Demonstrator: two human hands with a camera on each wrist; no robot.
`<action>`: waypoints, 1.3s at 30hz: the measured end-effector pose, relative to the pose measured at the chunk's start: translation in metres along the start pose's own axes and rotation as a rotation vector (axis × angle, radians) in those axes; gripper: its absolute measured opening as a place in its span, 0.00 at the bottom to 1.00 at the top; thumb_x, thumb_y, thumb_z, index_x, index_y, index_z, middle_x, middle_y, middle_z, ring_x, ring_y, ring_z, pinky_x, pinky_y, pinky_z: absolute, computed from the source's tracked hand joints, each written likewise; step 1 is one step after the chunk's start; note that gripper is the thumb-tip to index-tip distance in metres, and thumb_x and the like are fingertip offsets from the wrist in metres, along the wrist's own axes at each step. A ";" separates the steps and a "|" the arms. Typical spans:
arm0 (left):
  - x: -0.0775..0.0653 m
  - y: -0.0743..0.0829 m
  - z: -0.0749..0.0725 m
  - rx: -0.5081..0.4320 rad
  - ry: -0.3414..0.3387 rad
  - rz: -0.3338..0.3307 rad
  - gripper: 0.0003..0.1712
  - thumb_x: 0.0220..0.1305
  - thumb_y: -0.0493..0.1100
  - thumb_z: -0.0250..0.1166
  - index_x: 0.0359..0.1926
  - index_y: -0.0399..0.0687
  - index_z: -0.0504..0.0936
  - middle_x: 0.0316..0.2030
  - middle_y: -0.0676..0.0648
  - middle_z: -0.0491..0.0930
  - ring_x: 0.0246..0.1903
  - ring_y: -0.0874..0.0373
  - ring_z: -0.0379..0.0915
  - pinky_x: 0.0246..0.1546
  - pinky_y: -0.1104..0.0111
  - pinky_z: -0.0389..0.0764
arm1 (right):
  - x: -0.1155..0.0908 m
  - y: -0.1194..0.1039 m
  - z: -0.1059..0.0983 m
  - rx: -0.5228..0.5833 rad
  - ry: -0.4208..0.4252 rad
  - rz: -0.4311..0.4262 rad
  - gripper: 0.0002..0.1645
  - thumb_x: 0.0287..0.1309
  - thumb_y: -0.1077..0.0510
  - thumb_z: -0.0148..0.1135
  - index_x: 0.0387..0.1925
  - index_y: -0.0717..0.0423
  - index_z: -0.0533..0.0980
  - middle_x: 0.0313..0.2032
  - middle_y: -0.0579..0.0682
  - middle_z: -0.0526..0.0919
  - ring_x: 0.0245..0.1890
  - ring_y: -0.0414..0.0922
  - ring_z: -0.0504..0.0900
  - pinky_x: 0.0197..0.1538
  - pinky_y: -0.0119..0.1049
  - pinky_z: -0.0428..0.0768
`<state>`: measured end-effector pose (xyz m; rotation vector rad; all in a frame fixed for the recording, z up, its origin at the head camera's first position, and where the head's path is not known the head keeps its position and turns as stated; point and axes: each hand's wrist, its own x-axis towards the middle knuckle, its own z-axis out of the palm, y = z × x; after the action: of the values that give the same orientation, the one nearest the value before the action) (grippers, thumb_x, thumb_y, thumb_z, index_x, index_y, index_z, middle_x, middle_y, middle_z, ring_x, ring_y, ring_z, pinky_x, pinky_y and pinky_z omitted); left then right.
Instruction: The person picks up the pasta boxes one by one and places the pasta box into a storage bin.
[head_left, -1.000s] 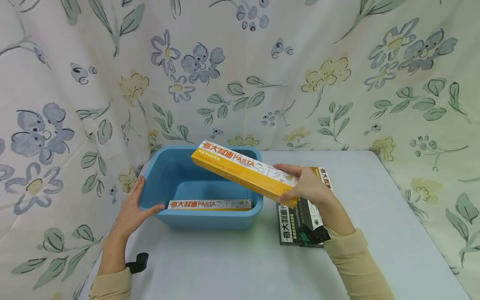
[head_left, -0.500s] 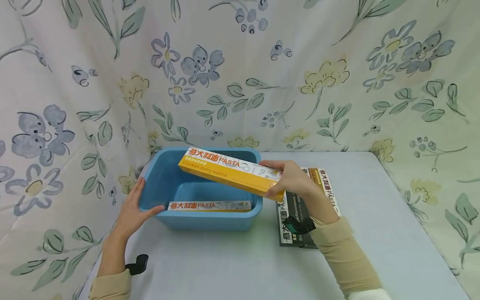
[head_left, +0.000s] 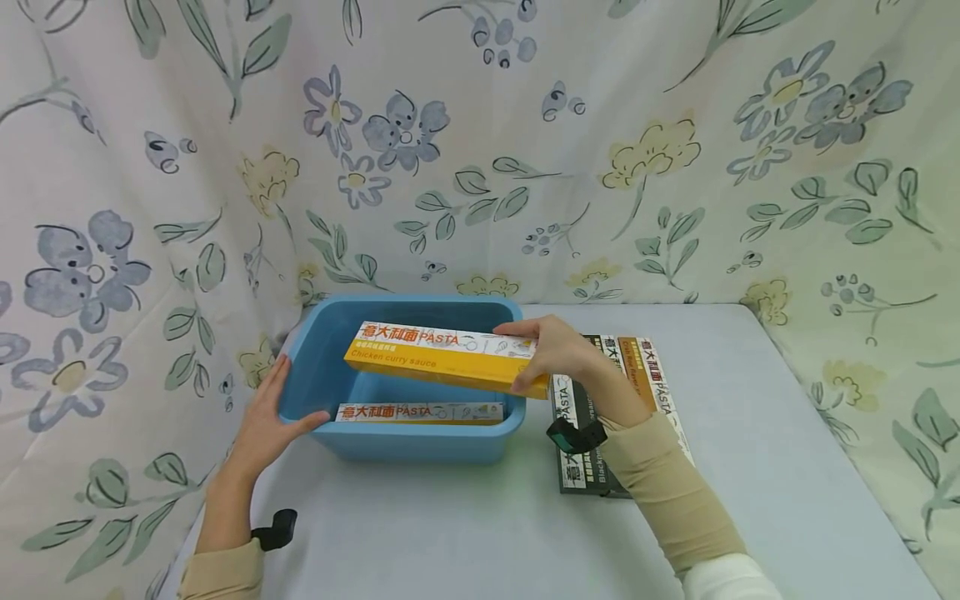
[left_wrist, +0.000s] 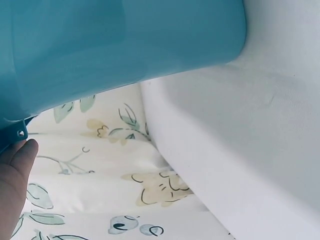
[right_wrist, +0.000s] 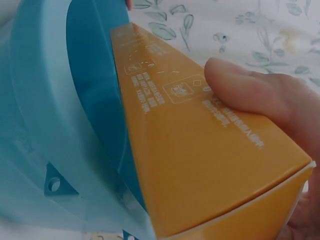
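Left of the right hand (head_left: 566, 354), the long yellow-and-white cardboard box (head_left: 435, 360) bars much of the opening of the blue plastic tub (head_left: 420, 446); gaps show beyond and nearer. A similar white-and-orange carton (head_left: 420, 412) lines its near wall. Under the right wrist lie a flat black cardboard box (head_left: 597, 473) and brown-and-white one (head_left: 639, 367); rightward, white tabletop (head_left: 780, 467) gives passage. Behind the tub, floral fabric (head_left: 570, 250) blocks.

A floral cloth (head_left: 480, 125) hangs along 3 sides of a white table (head_left: 435, 533).
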<state>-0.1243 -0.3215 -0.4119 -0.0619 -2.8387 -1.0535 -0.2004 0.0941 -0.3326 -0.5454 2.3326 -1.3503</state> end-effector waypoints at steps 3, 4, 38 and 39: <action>0.000 0.001 -0.001 0.000 0.000 0.002 0.63 0.53 0.57 0.72 0.77 0.42 0.42 0.76 0.39 0.39 0.71 0.30 0.37 0.58 0.28 0.51 | 0.004 -0.003 0.001 -0.015 -0.023 -0.003 0.50 0.28 0.68 0.77 0.63 0.63 0.72 0.54 0.59 0.78 0.46 0.52 0.74 0.47 0.37 0.75; -0.001 0.001 -0.001 0.001 -0.001 0.002 0.63 0.52 0.57 0.72 0.77 0.42 0.42 0.76 0.39 0.38 0.71 0.30 0.37 0.58 0.28 0.51 | 0.006 -0.004 0.001 -0.024 -0.027 0.003 0.51 0.28 0.68 0.77 0.63 0.63 0.72 0.54 0.59 0.78 0.46 0.52 0.73 0.46 0.37 0.75; 0.000 -0.002 -0.002 -0.024 0.001 0.042 0.63 0.53 0.58 0.72 0.77 0.40 0.43 0.76 0.37 0.40 0.71 0.29 0.36 0.58 0.27 0.49 | 0.073 -0.041 0.033 -0.363 -0.093 0.180 0.48 0.29 0.64 0.82 0.61 0.56 0.76 0.57 0.52 0.79 0.45 0.47 0.77 0.51 0.36 0.79; 0.000 -0.001 -0.002 -0.023 -0.001 0.040 0.63 0.53 0.58 0.72 0.77 0.41 0.43 0.76 0.37 0.40 0.71 0.29 0.36 0.58 0.27 0.49 | 0.076 -0.043 0.034 -0.390 -0.092 0.184 0.48 0.29 0.64 0.82 0.61 0.55 0.76 0.56 0.51 0.79 0.45 0.47 0.76 0.51 0.35 0.78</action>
<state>-0.1244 -0.3235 -0.4115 -0.1203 -2.8136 -1.0790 -0.2415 0.0110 -0.3207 -0.4761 2.5085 -0.7752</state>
